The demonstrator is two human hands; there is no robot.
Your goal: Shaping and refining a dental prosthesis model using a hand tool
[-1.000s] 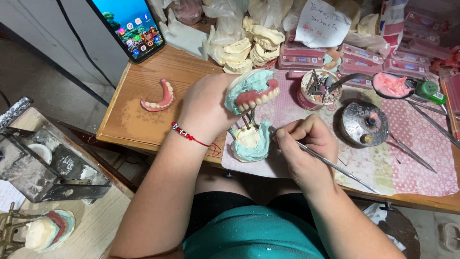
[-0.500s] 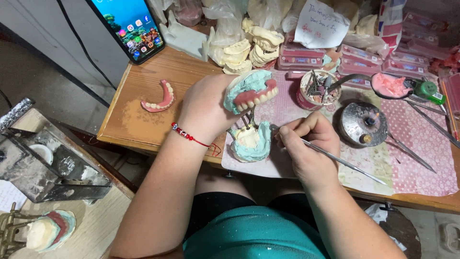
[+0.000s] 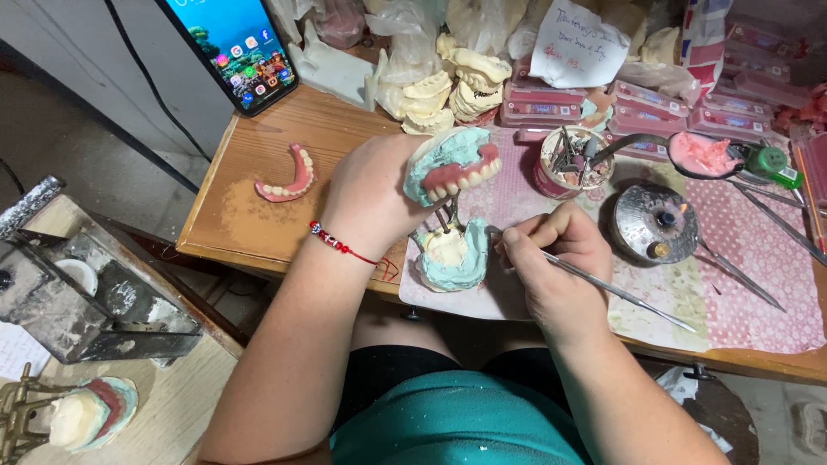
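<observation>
Gripping the hinged dental model [image 3: 448,202] with your closed left hand [image 3: 375,194], you pinch a thin metal tool [image 3: 603,288] in your right hand [image 3: 556,267] over the wooden bench [image 3: 250,220].

Dental articulator model [image 3: 452,207], frame centre: pale teal plaster, pink gum base, cream-white teeth. Loose denture [image 3: 287,179], upper left of centre: pink with off-white teeth. Wristband [image 3: 338,244] on the left hand [image 3: 375,194]: red with white and dark beads. Table cloth [image 3: 758,250], right: pink with fine white dotted pattern. Bench top [image 3: 250,215]: orange-brown wood. Shirt [image 3: 457,430], bottom centre: teal. Instrument [image 3: 616,293] in the right hand [image 3: 556,263]: silver metal.
</observation>
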